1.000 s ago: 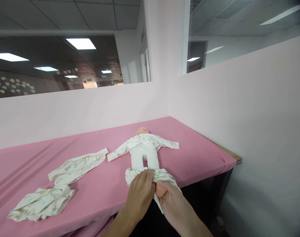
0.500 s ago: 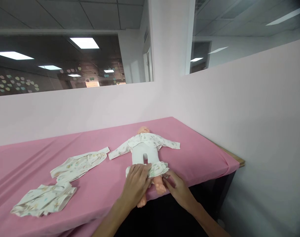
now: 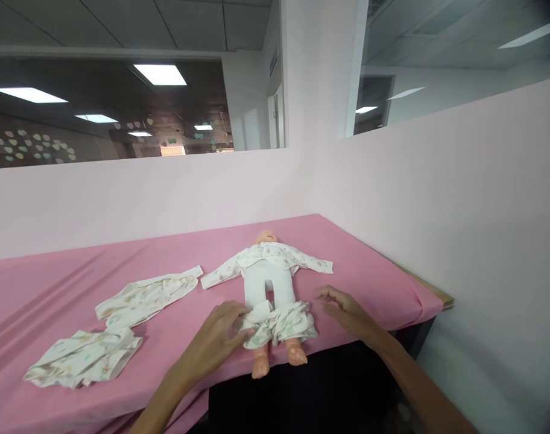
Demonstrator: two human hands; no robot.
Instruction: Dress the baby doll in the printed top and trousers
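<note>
A baby doll [image 3: 268, 236] lies on its back on the pink cloth, its head toward the wall. It wears a white printed long-sleeved top [image 3: 270, 258] with both sleeves spread, over a plain white garment [image 3: 262, 277]. White printed pants [image 3: 293, 324] are bunched around its lower legs, and both bare feet stick out below them. At the left edge of the pants is my left hand [image 3: 221, 331], thumb and fingers apart; whether it touches the fabric I cannot tell. My right hand [image 3: 347, 312] hovers to the right of the pants, open, holding nothing.
A pink sheet [image 3: 175, 349] covers the table, whose front edge lies just below the doll's feet. On the left lie a printed baby garment [image 3: 148, 296] and a second, crumpled one [image 3: 82, 358]. White walls [image 3: 438, 199] border the table at the back and right.
Both hands have come off the pants and moved apart, the left one leftward, the right one rightward and up. The pants now lie bunched across both lower legs, with both feet showing.
</note>
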